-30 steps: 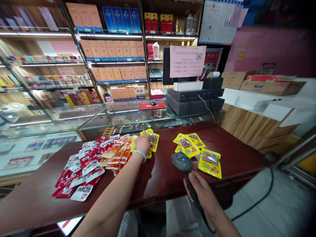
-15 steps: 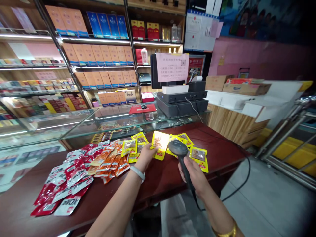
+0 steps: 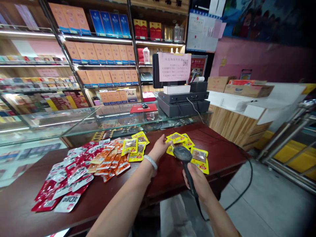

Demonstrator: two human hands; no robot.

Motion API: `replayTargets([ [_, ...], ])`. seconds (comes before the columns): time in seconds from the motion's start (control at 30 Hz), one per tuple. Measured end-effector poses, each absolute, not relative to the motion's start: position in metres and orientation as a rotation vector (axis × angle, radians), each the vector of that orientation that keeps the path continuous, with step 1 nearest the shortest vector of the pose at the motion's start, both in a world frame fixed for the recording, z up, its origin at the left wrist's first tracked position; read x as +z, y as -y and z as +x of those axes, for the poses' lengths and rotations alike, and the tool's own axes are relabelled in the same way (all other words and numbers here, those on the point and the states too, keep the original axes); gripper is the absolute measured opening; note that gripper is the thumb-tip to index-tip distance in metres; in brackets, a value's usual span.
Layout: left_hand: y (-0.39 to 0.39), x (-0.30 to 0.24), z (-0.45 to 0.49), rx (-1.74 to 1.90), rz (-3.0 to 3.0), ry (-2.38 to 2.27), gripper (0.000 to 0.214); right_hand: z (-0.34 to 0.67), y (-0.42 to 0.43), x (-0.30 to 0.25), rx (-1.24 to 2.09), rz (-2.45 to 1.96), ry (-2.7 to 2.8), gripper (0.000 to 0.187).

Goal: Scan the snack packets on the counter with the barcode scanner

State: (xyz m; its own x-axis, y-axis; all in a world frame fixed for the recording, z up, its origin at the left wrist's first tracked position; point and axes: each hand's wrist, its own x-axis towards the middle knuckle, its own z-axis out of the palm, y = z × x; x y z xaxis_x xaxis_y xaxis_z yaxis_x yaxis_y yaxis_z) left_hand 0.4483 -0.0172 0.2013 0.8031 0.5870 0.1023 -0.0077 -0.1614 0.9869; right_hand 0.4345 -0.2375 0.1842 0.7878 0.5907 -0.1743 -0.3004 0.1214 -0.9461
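My right hand is wrapped around the handle of a black barcode scanner, its head over the right-hand group of yellow snack packets. With fingers stretched out and apart, my left hand reaches the left edge of that group. Its fingertips are beside a yellow packet, and I see nothing gripped in them. More yellow packets lie left of this hand, next to orange snack packets. Farther left is a heap of red and white packets. The scanner hides part of the right-hand group.
All the packets lie on a dark red wooden counter. Behind it are a glass display case, a monitor with a pink notice and a black cash drawer. The scanner's cable loops off the counter's right side.
My left hand has moved right, from the middle of the counter to the right-hand yellow packets. The yellow packet it held is no longer in the middle. The scanner has shifted slightly right and down.
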Motion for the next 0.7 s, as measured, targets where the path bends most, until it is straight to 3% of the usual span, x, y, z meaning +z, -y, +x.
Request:
replayTargets([
  [0.13,-0.023,0.203,0.400,0.730,2.383,-0.775,0.062,0.431,0.238,0.183,0.670,-1.312,0.233,0.053],
  [0.33,-0.069,0.197,0.326,0.402,2.674,-1.491,0.074,0.418,0.226,0.183,0.716,-1.285,0.279,0.054],
  [0.4,-0.074,0.194,0.315,0.276,2.663,-1.495,0.074,0.414,0.222,0.183,0.731,-1.292,0.285,0.055],
  [0.6,-0.074,0.197,0.304,0.281,2.742,-1.401,0.043,0.405,0.218,0.180,0.734,-1.304,0.318,0.056],
  [0.7,-0.073,0.202,0.305,0.306,2.801,-1.445,0.056,0.404,0.219,0.179,0.754,-1.304,0.311,0.056],
])
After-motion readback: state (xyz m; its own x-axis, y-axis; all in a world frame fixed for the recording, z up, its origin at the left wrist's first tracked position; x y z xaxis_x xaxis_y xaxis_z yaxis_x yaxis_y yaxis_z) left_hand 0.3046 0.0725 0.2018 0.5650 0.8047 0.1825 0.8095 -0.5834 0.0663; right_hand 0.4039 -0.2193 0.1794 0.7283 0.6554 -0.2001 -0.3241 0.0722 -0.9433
